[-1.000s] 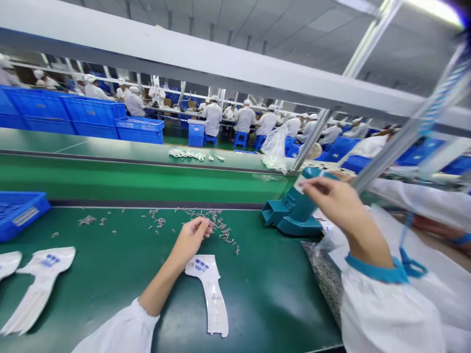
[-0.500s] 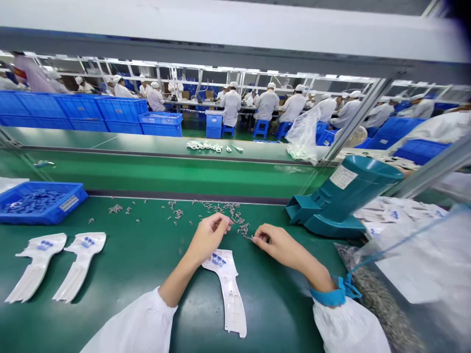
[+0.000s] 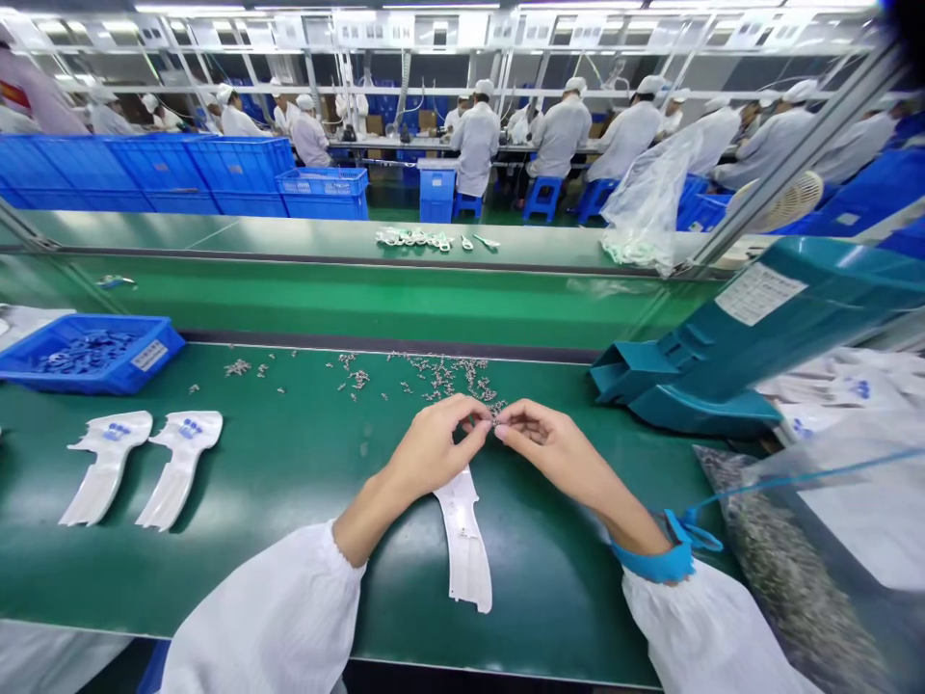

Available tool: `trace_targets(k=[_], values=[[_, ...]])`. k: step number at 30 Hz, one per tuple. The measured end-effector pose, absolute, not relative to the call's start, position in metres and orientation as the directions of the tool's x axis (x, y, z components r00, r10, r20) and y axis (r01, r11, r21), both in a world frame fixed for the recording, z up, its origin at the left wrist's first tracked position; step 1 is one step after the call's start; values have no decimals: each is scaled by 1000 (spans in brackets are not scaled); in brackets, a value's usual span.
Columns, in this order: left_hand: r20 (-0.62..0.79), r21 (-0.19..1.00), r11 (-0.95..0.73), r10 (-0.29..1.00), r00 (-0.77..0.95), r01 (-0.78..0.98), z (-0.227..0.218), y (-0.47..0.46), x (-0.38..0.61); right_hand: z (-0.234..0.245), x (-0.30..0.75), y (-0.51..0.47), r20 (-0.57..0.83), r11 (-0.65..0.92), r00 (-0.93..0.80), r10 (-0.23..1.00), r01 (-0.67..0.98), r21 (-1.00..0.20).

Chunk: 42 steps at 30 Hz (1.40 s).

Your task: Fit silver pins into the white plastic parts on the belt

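L hand (image 3: 434, 448) and R hand (image 3: 553, 451) held low over green tabletop (image 3: 289, 578), fingers curled, thumbs and fingertips (image 3: 498, 429) of both hands almost meeting at front edge of a scatter of small metal parts (image 3: 440, 378). Neither hand wide open. Any part held btwn fingertips too small to confirm; cannot tell.

Parts lie loose on tabletop, densest just ahead of hands, thinning toward L w/ a few strays. White moulded plastic piece (image 3: 466, 545) flat on tabletop, top end just below hands. Two similar pieces (image 3: 145, 467) side by side further L, blue print on each.

Blue crate (image 3: 92, 355) of blue items at back L of tabletop. Teal hopper (image 3: 694, 357) at R, chute end on tabletop, body tilted up. Clear bag of grey metal parts (image 3: 787, 569) beside R sleeve (image 3: 712, 631). Blue cuff (image 3: 650, 561) on R wrist.

Beyond: second bench w/ row of pale parts (image 3: 411, 238), co-workers (image 3: 556, 135) in white at far benches, blue crates (image 3: 238, 173) stacked.
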<state>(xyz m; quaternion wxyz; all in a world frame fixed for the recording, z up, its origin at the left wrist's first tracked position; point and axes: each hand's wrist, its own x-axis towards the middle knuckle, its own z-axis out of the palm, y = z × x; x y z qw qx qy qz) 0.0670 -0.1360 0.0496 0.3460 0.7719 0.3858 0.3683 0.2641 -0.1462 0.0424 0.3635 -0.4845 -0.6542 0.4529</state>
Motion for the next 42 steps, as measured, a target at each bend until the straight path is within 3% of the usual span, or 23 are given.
trace_targets(k=[13, 17, 21, 24, 26, 28, 30, 33, 35, 37, 39, 42], values=[[224, 906, -336, 896, 383, 258, 49, -136, 72, 38, 251, -148, 150, 169, -147, 978, 129, -977], [188, 917, -299, 908, 373, 265, 49, -134, 72, 47, 256, -152, 231, 267, -148, 962, 311, -912], [196, 921, -295, 916, 350, 256, 50, -130, 68, 94, 290, -152, 470, 312, 134, 872, 588, -746], [218, 917, -316, 909, 356, 245, 48, -126, 64, 148, 337, -142, 670, 160, 374, 641, 789, -593], [230, 907, -335, 902, 366, 254, 48, -125, 62, 182, 372, -133, 734, -39, 459, 500, 859, -510], [246, 881, -369, 892, 380, 296, 49, -125, 61, 207, 400, -126, 655, -281, 523, 546, 850, -445], [262, 845, -406, 882, 393, 347, 50, -127, 60, 219, 414, -125, 599, -331, 524, 605, 850, -409], [288, 799, -446, 873, 395, 403, 52, -127, 57, 209, 402, -137, 614, -250, 463, 639, 880, -404], [308, 755, -473, 867, 391, 455, 52, -126, 53, 184, 380, -149, 544, -123, 358, 759, 899, -420], [326, 700, -497, 862, 389, 513, 50, -123, 48, 147, 354, -160, 303, 44, 115, 946, 880, -473], [334, 649, -512, 857, 393, 563, 47, -120, 44, 107, 327, -167, -23, 128, -167, 986, 833, -538], [336, 592, -525, 850, 405, 611, 45, -116, 42, 59, 292, -169, -93, 86, -142, 986, 891, -447]])
